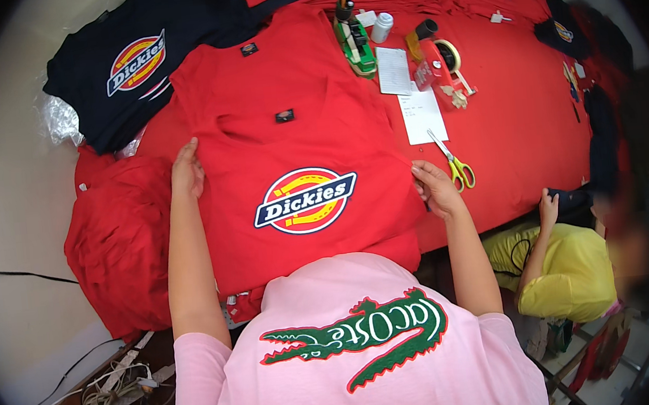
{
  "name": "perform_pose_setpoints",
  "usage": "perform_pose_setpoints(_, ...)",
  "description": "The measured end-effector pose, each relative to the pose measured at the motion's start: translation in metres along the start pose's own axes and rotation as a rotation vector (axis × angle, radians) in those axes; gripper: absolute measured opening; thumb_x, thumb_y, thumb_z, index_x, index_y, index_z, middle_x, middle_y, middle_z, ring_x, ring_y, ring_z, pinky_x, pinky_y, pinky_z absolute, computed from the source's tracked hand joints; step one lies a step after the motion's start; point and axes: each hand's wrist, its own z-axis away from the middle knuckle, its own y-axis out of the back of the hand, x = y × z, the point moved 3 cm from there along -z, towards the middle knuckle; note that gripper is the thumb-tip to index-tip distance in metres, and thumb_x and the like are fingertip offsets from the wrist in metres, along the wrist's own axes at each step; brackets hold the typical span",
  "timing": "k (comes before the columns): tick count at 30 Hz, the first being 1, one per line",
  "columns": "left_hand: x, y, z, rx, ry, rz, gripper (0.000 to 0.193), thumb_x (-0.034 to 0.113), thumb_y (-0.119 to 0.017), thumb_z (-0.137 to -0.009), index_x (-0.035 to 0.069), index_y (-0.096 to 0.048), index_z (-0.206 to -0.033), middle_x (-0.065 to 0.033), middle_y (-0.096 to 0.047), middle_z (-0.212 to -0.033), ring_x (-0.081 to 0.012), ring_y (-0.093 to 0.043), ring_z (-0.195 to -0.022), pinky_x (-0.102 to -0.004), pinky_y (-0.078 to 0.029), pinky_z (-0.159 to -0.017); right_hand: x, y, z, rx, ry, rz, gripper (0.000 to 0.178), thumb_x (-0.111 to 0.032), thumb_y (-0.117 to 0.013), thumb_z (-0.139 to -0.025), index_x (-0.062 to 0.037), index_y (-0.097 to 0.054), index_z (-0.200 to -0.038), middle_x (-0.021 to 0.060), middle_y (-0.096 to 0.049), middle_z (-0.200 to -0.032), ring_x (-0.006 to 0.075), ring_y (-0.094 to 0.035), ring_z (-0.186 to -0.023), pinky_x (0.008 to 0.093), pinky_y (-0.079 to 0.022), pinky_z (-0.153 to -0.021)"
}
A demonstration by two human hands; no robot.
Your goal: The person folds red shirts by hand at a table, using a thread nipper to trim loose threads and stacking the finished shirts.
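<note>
A red shirt (300,154) with a round yellow, white and dark-blue print lies spread in front of me, neckline away from me. Its left edge is at my left hand (188,169), whose fingers close on the cloth near the sleeve. On the opposite edge my right hand (434,188) pinches the fabric between thumb and fingers. Beneath and beyond this shirt is another red shirt (249,73), its dark neck label showing. Yellow-handled scissors (458,170) lie on the red cloth to the right of my right hand.
Navy shirts (132,72) lie at the far left, above a bunched red heap (121,238). A green tape dispenser (356,43), a red tape dispenser (437,70), a small bottle (382,27) and papers (423,115) stand right of the shirts. A co-worker in yellow (569,272) handles dark cloth.
</note>
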Motion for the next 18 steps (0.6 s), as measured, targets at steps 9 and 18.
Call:
perform_pose_setpoints(9,0.011,-0.039,0.023,-0.220,-0.072,0.181,0.059,0.026,-0.063,-0.106,0.009,-0.044,-0.159,-0.0125,-0.056,-0.154,-0.0252,-0.053,-0.141,-0.0410,-0.044,-0.118,-0.028,0.010,-0.001,-0.141,-0.119,0.312,0.023,-0.026,-0.074,-0.099,-0.0045,-0.074,-0.106,-0.0037,-0.071,-0.097,0.0088,-0.063,-0.088,0.0256,-0.047,-0.087)
perform_pose_setpoints(18,0.007,-0.022,0.005,-0.203,-0.057,0.111,0.053,0.015,-0.065,-0.104,0.014,-0.048,-0.154,-0.0067,-0.065,-0.132,-0.0184,-0.062,-0.120,-0.0365,-0.050,-0.109,-0.037,-0.029,-0.053,0.097,0.241,0.408,0.034,-0.018,-0.079,-0.096,0.0024,-0.068,-0.122,-0.0009,-0.069,-0.092,0.0063,-0.060,-0.083,0.0225,-0.047,-0.074)
